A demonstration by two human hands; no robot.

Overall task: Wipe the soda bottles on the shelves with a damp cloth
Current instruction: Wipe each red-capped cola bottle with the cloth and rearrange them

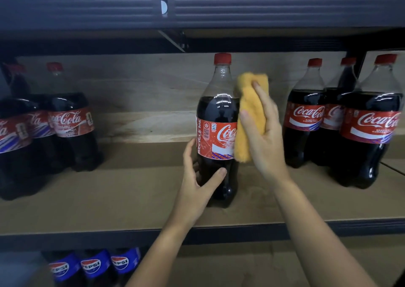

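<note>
On the middle shelf (122,201), a cola bottle (217,131) with a red cap is standing upright, apart from the bottle groups (341,122) at either side. The left hand (198,177) is wrapping its grip around the bottle's lower body, thumb across the front. The right hand (262,128) is holding a folded yellow cloth (249,113) and pressing it against the bottle's right side. Below, Pepsi bottles (96,264) are sitting on the lower shelf.
</note>
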